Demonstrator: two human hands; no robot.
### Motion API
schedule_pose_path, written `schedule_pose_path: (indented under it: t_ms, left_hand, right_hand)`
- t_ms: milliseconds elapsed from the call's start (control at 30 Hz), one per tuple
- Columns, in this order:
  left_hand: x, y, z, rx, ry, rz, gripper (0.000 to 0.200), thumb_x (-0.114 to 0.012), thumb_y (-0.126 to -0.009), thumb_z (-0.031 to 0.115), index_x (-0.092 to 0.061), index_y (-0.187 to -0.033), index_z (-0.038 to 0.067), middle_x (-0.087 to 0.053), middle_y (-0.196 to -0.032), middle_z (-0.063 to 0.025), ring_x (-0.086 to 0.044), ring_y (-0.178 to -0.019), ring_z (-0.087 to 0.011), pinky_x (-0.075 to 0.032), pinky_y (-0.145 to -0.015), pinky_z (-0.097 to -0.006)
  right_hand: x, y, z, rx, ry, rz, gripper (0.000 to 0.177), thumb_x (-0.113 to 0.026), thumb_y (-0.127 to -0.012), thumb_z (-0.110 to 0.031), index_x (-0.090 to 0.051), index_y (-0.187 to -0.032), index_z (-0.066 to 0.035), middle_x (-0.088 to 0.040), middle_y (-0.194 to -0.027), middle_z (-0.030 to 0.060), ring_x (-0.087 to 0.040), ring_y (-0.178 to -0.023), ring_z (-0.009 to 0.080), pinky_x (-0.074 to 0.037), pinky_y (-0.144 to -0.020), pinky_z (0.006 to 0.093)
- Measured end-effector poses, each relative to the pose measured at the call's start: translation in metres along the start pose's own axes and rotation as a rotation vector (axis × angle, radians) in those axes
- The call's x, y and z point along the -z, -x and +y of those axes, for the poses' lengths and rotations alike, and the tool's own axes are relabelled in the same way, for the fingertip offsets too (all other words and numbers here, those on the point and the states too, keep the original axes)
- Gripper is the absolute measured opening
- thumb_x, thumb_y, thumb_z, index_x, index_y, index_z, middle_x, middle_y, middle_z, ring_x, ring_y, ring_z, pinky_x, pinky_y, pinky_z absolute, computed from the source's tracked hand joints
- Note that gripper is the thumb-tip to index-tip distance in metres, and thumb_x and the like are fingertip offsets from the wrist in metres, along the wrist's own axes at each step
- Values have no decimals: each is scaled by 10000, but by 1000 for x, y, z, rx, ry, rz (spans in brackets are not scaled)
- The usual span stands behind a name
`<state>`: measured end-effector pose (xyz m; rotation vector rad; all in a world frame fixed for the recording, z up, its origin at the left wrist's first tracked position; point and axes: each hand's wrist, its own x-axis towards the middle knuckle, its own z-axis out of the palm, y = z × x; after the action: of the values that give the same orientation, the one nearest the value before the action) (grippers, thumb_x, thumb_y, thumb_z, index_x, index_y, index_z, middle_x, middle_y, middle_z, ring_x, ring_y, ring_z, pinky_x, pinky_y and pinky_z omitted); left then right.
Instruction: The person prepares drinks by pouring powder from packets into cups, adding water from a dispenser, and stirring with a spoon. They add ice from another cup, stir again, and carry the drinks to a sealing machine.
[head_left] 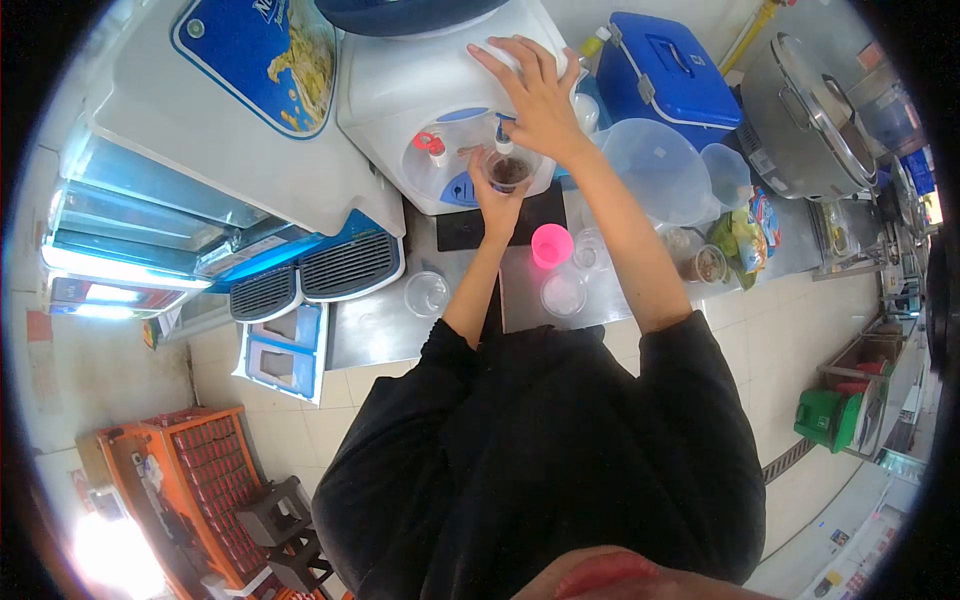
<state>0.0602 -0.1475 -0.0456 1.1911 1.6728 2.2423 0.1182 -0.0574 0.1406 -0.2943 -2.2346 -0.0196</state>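
Observation:
My left hand point(497, 200) holds a clear plastic cup point(508, 170) with something dark in its bottom, raised under the blue tap point(504, 135) of a white water dispenser point(440, 90). My right hand point(535, 95) rests on the dispenser's front, fingers spread, its heel over the blue tap. A red tap point(432, 145) sits to the left of the cup. Below the taps lies a black mat point(465, 228) on the steel counter point(370, 335).
On the counter stand a pink cup point(551, 245), empty clear cups point(427, 293) point(563, 294), a big clear jug point(655, 170), a blue cooler box point(670, 75) and a filled cup point(706, 264). A large steel pot point(805, 120) stands at right. Orange crates point(200, 470) lie on the floor.

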Motion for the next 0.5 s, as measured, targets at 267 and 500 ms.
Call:
schedule_pose_path:
  t_ms: [267, 500]
  left_hand:
    - [2, 3, 5, 68, 17, -3, 1026, -872, -638, -15, -262, -1461, 35, -381, -1414, -165, -451, -1297, -297, -364, -1133, -407]
    - [2, 3, 1, 47, 17, -4, 1026, -868, -626, -40, -271, -1457, 38, -376, -1421, -157, -448, -1301, -293, -367, -1132, -401]
  right_hand:
    - [1, 1, -2, -15, -24, 3, 1100, -738, -501, -64, -381, -1497, -365, -413, -1458, -26, -373, -1351, 241, -164, -1043, 647]
    - [0, 1, 0, -9, 18, -31, 1041, -745, -533, -117, -402, -1492, -329, -403, -1477, -23, -354, -1372, 237, -111, -1080, 636]
